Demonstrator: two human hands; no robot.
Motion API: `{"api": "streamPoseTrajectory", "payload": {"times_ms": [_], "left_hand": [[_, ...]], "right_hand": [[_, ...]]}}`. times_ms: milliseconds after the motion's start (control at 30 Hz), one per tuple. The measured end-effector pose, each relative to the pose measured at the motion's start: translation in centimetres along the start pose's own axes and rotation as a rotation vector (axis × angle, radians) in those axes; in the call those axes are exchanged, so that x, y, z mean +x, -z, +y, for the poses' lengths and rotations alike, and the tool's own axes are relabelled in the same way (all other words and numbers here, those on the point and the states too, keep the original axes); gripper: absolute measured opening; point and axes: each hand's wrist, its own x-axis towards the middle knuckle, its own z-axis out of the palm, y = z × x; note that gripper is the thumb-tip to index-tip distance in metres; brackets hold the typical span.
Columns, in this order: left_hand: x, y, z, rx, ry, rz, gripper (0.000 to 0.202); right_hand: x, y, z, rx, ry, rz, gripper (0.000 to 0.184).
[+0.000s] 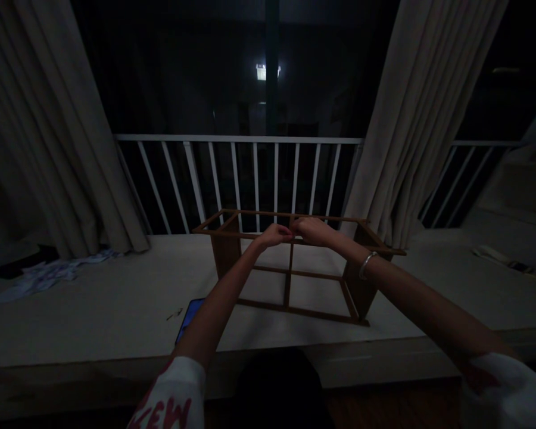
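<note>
A brown wooden frame (288,280), like a small open rack with slats and end panels, stands on the pale window ledge (116,316). Both hands meet at the middle of its upper front rail. My left hand (274,235) has its thumb and fingers pinched together there; whatever lies between them is too small to make out. Close beside it, my right hand (311,230) is curled over the rail near the centre upright, its fingertips partly hidden. A bracelet (366,265) circles my right wrist.
A phone or tablet (190,316) with a lit blue screen lies by my left forearm, with a few small pieces (174,314) beside it. Crumpled cloth or paper (58,274) lies at the left. Behind the frame run a white railing (241,139) and curtains (411,119).
</note>
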Motion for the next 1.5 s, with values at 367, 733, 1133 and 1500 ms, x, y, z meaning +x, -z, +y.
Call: {"api": "streamPoseTrajectory", "payload": {"times_ms": [367, 733, 1133, 1500], "left_hand": [[0.1, 0.3, 0.1, -0.022, 0.054, 0.001, 0.030], [0.5, 0.2, -0.2, 0.021, 0.028, 0.011, 0.034], [0.3, -0.4, 0.2, 0.004, 0.036, 0.085, 0.026], [0.5, -0.3, 0.1, 0.033, 0.064, 0.076, 0.025]], "right_hand": [[0.2, -0.4, 0.2, -0.071, 0.082, 0.043, 0.018], [0.4, -2.2, 1.0, 0.184, -0.183, 0.123, 0.018], [1.2, -2.3, 1.2, 0.423, -0.297, 0.181, 0.021], [1.0, -3.7, 2.1, 0.966, -0.119, 0.232, 0.029]]}}
